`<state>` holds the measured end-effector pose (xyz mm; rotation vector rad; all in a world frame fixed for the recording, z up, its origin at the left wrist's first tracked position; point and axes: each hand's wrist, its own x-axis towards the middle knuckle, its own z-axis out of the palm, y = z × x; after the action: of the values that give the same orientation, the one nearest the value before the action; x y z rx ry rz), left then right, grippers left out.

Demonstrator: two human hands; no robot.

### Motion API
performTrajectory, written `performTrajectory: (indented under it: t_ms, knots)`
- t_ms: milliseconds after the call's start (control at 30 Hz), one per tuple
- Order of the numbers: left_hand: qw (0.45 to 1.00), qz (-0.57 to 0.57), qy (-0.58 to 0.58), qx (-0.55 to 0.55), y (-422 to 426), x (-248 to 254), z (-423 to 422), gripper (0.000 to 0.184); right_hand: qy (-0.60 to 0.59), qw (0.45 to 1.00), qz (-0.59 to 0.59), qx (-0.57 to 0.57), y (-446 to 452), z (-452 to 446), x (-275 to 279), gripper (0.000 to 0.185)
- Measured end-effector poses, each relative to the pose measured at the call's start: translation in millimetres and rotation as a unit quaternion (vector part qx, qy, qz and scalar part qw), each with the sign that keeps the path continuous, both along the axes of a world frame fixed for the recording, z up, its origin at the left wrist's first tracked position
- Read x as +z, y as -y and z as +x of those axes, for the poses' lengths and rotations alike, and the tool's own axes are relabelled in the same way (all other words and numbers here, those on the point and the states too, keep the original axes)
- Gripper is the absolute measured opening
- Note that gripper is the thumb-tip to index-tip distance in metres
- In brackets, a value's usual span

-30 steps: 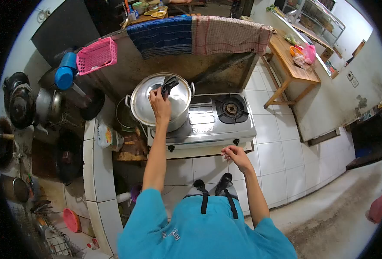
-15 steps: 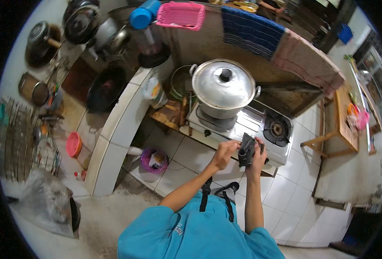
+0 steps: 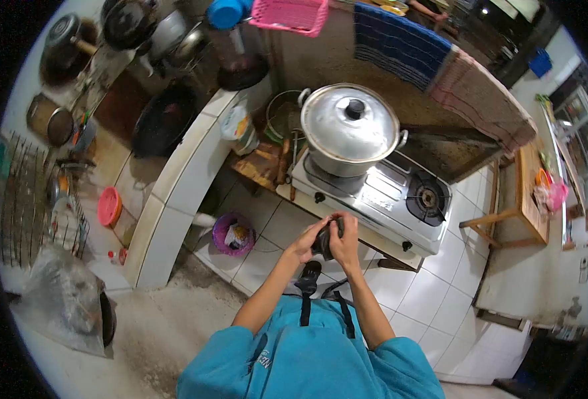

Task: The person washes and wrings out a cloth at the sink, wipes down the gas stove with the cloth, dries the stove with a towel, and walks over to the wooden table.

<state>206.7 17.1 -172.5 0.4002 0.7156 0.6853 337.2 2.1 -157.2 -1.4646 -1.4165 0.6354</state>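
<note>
My left hand (image 3: 304, 246) and my right hand (image 3: 346, 243) are together in front of the stove, both closed around a crumpled black plastic bag (image 3: 322, 243). Fingers cover much of the bag, and whether anything is inside cannot be seen. Just beyond my hands stands a white two-burner gas stove (image 3: 373, 206). A large lidded aluminium pot (image 3: 347, 130) sits on its left burner, while the right burner (image 3: 428, 195) is bare. Below and left of my hands, a purple bin (image 3: 223, 246) on the tiled floor holds some rubbish.
A low tiled wall (image 3: 174, 176) runs along the left, with pans and a dish rack (image 3: 24, 199) beyond it. Towels (image 3: 400, 50) hang over the partition behind the stove. A wooden table (image 3: 526, 193) stands at right. Part of another person (image 3: 430, 9) shows at the top.
Both hands have moved left and toward my body with the black bag. They have come together, and the bag is now bunched up smaller between them.
</note>
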Motion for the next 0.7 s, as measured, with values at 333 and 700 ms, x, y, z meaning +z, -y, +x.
performTrajectory:
  t_ms: [333,700]
  knots:
    - [0.731,0.439,-0.515,0.086,-19,-10,96,0.03,-0.491,0.836,-0.228,0.092,35,119,-43,0.068]
    - [0.828,0.329,-0.4,0.213,-53,52,30,0.038,-0.426,0.831,-0.275,0.23,-59,117,5,0.038]
